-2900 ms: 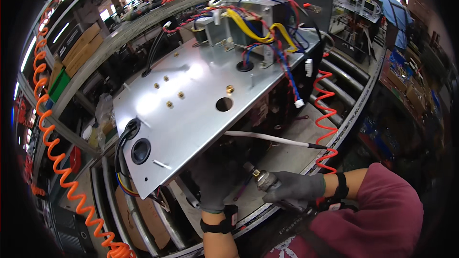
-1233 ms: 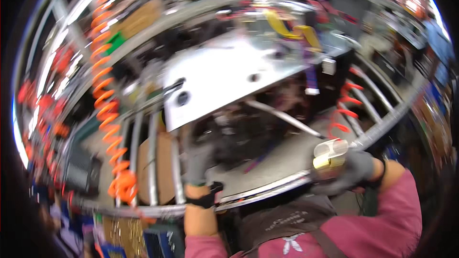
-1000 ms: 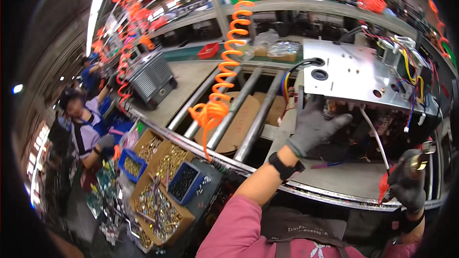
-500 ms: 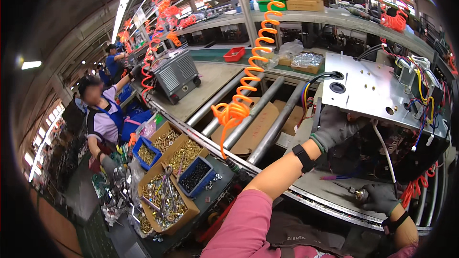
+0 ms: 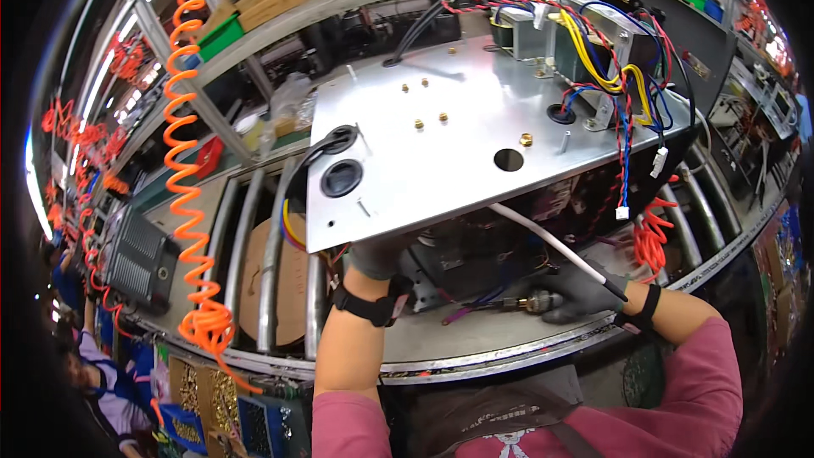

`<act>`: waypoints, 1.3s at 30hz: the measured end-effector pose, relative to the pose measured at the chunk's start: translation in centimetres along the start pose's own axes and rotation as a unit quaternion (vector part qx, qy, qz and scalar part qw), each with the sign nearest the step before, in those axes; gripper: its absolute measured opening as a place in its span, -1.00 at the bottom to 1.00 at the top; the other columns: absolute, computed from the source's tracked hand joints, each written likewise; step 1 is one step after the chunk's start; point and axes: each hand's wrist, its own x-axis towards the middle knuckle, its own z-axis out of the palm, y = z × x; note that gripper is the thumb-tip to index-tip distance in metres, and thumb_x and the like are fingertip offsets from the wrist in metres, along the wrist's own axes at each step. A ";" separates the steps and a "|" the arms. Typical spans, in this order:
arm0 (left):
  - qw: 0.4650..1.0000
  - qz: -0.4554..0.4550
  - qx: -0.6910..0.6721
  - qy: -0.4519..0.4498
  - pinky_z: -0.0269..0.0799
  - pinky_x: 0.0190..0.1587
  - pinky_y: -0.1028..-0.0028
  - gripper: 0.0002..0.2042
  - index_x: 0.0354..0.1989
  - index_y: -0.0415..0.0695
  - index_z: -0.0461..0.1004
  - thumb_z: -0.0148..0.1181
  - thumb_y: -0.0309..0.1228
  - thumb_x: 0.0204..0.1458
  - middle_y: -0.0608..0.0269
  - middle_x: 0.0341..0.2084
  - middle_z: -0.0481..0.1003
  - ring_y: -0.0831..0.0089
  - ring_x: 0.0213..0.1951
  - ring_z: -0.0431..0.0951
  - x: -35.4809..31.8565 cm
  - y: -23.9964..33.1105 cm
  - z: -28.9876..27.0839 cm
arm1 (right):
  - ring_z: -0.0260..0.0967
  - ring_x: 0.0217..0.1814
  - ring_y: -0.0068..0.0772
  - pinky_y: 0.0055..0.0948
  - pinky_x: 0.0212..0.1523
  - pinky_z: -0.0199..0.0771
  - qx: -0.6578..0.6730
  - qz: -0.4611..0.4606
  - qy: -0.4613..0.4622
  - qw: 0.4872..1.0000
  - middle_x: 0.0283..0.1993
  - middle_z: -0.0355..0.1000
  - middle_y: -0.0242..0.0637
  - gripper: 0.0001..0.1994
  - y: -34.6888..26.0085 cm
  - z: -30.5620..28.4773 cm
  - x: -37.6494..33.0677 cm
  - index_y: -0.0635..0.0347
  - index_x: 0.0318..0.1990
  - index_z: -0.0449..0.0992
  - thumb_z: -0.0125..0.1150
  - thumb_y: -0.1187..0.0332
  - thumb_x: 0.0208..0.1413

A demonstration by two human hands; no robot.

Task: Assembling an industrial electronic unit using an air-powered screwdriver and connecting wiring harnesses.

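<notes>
My left hand (image 5: 378,256), in a grey glove, reaches under the front left edge of a silver metal plate (image 5: 390,161). Its fingers are hidden there, so their grip does not show. Beneath the plate is the dark, shadowed inside of a machine. My right hand (image 5: 585,293), also gloved, is closed around a tool with a round metal nose (image 5: 536,300) and a thin shaft, much like a driver. That tool points left, low over the work surface. A white cable (image 5: 547,237) slants from the plate's edge down to the right hand.
Brass nuts, grommets and studs dot the plate; coloured wire bundles (image 5: 615,76) hang at its right. An orange coiled hose (image 5: 182,119) dangles at left, before steel rollers (image 5: 270,263). A red coiled hose (image 5: 651,246) lies at right. A co-worker (image 5: 110,373) is at lower left.
My view has swung right, so the machine now sits central and the co-worker and parts boxes have slid to the lower left. My left hand has gone further under the plate.
</notes>
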 end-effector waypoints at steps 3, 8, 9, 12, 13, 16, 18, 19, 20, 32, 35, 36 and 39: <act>0.695 0.140 -0.698 -0.102 0.25 0.26 0.26 -0.38 0.34 -0.23 -0.03 -0.25 -0.01 0.28 0.02 0.26 0.16 0.19 0.23 0.27 0.9 1.0 0.9 | 0.45 -0.02 -0.06 -0.19 -0.03 0.48 0.032 -0.039 0.037 0.998 -0.04 0.47 -0.06 -0.34 0.7 0.7 -0.2 -0.04 0.22 0.31 0.25 -0.01 -0.08; 0.630 0.157 -0.747 -0.143 0.31 0.21 0.32 -0.49 0.33 -0.12 0.08 -0.08 -0.19 0.26 0.15 0.26 0.23 0.30 0.21 0.32 1.7 0.5 2.2 | 0.47 -0.12 -0.08 -0.20 -0.10 0.47 -0.019 -0.015 0.073 0.997 -0.11 0.51 -0.08 -0.41 -1.0 0.0 -1.1 0.06 0.09 0.45 0.30 0.00 -0.10; 0.865 0.182 -0.467 -0.030 0.32 0.19 0.31 -0.48 0.32 -0.11 0.12 -0.03 -0.18 0.24 0.18 0.23 0.27 0.31 0.19 0.35 1.6 -0.5 2.4 | 0.47 -0.15 -0.08 -0.18 -0.13 0.47 -0.035 -0.018 0.082 0.996 -0.17 0.51 -0.10 -0.42 -1.6 -0.1 -1.0 0.04 0.08 0.46 0.30 -0.01 -0.11; 0.976 0.171 -0.071 0.118 0.34 0.17 0.29 -0.47 0.29 -0.09 0.18 0.04 -0.13 0.20 0.24 0.20 0.31 0.34 0.17 0.37 1.8 -0.9 3.5 | 0.47 -0.21 -0.08 -0.15 -0.19 0.47 -0.079 0.004 0.082 0.993 -0.26 0.51 -0.11 -0.43 -2.5 -0.4 -0.8 0.00 0.07 0.47 0.30 -0.02 -0.13; 0.976 0.158 -0.014 0.149 0.33 0.16 0.29 -0.46 0.28 -0.08 0.20 0.06 -0.10 0.19 0.26 0.20 0.32 0.35 0.17 0.38 2.1 -0.6 4.0 | 0.47 -0.23 -0.08 -0.14 -0.22 0.47 -0.104 0.020 0.072 0.992 -0.31 0.50 -0.11 -0.43 -2.7 -0.3 -0.9 -0.02 0.06 0.47 0.31 -0.02 -0.14; 0.966 0.202 -0.112 0.119 0.34 0.16 0.27 -0.45 0.27 -0.10 0.21 0.06 -0.09 0.18 0.23 0.19 0.32 0.33 0.16 0.38 3.2 -0.4 3.7 | 0.46 -0.19 -0.07 -0.12 -0.18 0.45 -0.108 0.068 0.025 0.992 -0.20 0.48 -0.08 -0.41 -3.5 -0.6 -0.8 0.02 0.08 0.45 0.28 -0.05 -0.10; 0.945 0.240 -0.206 0.085 0.34 0.15 0.26 -0.45 0.26 -0.12 0.21 0.05 -0.08 0.18 0.20 0.19 0.32 0.31 0.16 0.38 3.5 -0.2 3.7 | 0.46 -0.19 -0.06 -0.12 -0.19 0.44 -0.140 0.053 0.055 0.987 -0.23 0.48 -0.08 -0.41 -3.6 -0.4 -0.8 -0.01 0.09 0.45 0.27 -0.07 -0.10; 0.930 0.258 -0.251 0.069 0.35 0.15 0.26 -0.45 0.26 -0.13 0.21 0.05 -0.07 0.17 0.18 0.18 0.32 0.30 0.16 0.38 3.2 0.0 3.5 | 0.45 -0.20 -0.03 -0.11 -0.19 0.44 -0.134 0.056 0.060 0.988 -0.26 0.47 -0.07 -0.39 -3.7 -0.1 -0.7 -0.02 0.09 0.45 0.28 -0.11 -0.11; 0.927 0.264 -0.257 0.069 0.35 0.15 0.26 -0.45 0.26 -0.13 0.21 0.05 -0.07 0.17 0.18 0.18 0.32 0.30 0.16 0.38 3.4 0.8 3.4 | 0.45 -0.20 -0.03 -0.11 -0.19 0.44 -0.140 0.062 0.061 0.986 -0.26 0.47 -0.07 -0.39 -3.4 0.1 -0.8 -0.02 0.09 0.45 0.28 -0.11 -0.11; 0.966 0.012 -0.167 0.197 0.44 -0.12 0.48 -0.62 0.00 -0.19 0.44 0.30 -0.43 -0.03 0.23 -0.17 0.54 0.46 -0.15 0.54 -5.2 9.0 0.4 | 0.42 -0.11 -0.05 -0.12 -0.07 0.36 -0.198 0.130 0.068 0.969 -0.24 0.45 -0.12 -0.46 -4.0 0.4 -2.9 0.09 -0.10 0.49 0.19 -0.18 -0.03; 0.975 0.007 -0.127 0.183 0.46 -0.17 0.36 -0.63 -0.06 -0.15 0.49 0.28 -0.29 -0.05 0.10 -0.27 0.54 0.23 -0.23 0.57 -6.5 7.8 1.0 | 0.45 -0.16 -0.03 -0.12 -0.12 0.40 -0.271 0.139 0.008 0.952 -0.25 0.46 -0.10 -0.46 -5.2 0.2 -1.3 0.11 -0.12 0.49 0.17 -0.18 -0.01; 0.975 0.008 -0.129 0.183 0.46 -0.17 0.36 -0.63 -0.06 -0.15 0.49 0.28 -0.29 -0.05 0.10 -0.27 0.54 0.23 -0.23 0.57 -6.6 7.6 1.0 | 0.45 -0.16 -0.03 -0.12 -0.12 0.40 -0.273 0.140 0.009 0.952 -0.25 0.46 -0.10 -0.46 -5.1 0.2 -1.3 0.11 -0.12 0.49 0.17 -0.18 -0.01; 0.987 -0.011 -0.087 0.131 0.45 -0.13 0.32 -0.64 -0.07 -0.10 0.50 0.25 -0.27 -0.06 0.06 -0.21 0.52 0.17 -0.16 0.55 -6.6 7.2 1.3 | 0.46 -0.18 -0.02 -0.10 -0.18 0.42 -0.263 0.132 0.003 0.956 -0.28 0.47 -0.07 -0.44 -4.9 0.2 -1.3 0.15 -0.13 0.48 0.16 -0.19 -0.01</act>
